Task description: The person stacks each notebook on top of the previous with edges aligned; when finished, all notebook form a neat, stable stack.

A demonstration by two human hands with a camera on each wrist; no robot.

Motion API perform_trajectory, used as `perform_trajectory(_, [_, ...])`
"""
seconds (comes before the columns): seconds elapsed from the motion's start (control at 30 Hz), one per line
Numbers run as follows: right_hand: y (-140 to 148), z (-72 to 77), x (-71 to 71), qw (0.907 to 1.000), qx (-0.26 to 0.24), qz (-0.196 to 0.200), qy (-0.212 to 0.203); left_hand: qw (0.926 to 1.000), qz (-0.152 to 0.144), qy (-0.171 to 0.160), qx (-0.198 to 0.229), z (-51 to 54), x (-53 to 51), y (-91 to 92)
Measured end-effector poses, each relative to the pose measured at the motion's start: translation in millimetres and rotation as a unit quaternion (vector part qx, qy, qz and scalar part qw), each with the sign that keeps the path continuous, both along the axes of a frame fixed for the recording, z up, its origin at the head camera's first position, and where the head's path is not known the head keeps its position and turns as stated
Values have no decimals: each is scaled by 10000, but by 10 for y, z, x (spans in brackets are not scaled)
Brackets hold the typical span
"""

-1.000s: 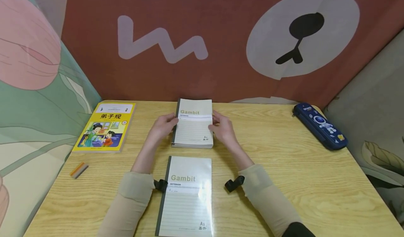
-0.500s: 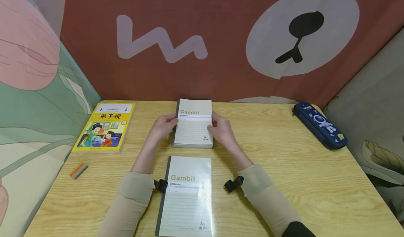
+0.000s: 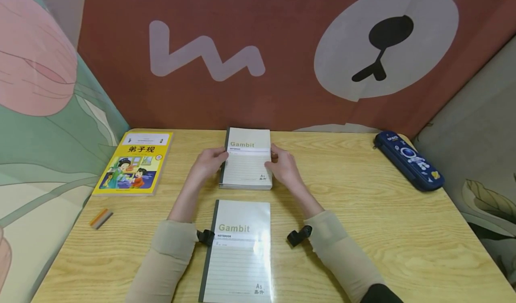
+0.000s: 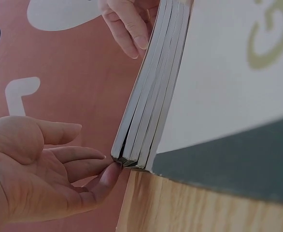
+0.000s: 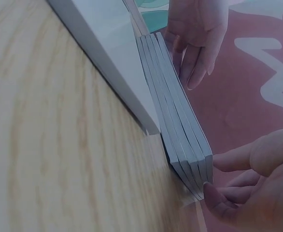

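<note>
A stack of several "Gambit" notebooks (image 3: 247, 164) lies flat near the back edge of the table, with dark spines on the left. My left hand (image 3: 208, 164) touches the spine side of the stack, fingers fairly straight. On the opposite side my right hand (image 3: 284, 166) touches the page edges. In the left wrist view, fingertips of the left hand (image 4: 49, 169) meet a lower corner of the stack. The right wrist view has the right hand (image 5: 262, 183) against the stack's near corner, fingers loosely bent. Another Gambit notebook (image 3: 239, 253) lies singly in front, between my forearms.
A yellow picture-covered book (image 3: 133, 162) lies at the back left, with a small orange-and-grey eraser-like block (image 3: 101, 218) before it. At the back right is a dark blue astronaut pencil case (image 3: 409, 162). A red-brown printed wall (image 3: 290, 92) stands behind the wooden table (image 3: 383, 231).
The top of the stack has shifted very slightly toward me and lines up more evenly. Both hands stay at its sides, almost still.
</note>
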State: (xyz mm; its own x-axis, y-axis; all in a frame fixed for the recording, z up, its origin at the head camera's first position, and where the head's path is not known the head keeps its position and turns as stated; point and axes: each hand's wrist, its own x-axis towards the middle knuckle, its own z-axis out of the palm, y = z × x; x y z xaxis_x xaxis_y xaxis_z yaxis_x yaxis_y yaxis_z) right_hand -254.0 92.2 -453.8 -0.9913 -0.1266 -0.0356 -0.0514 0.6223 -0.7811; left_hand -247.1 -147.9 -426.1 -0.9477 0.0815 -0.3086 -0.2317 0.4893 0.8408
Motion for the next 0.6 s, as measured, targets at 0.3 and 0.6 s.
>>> perform_trajectory(0.3, [18,-14,-16,9992,-381,-90,0,9998,-138,-6,-149,8,3,4])
perform_trajectory(0.6, [12,-28,-32,9987,-479,-117,-133,9995,-230,29,-232,6,12,-4])
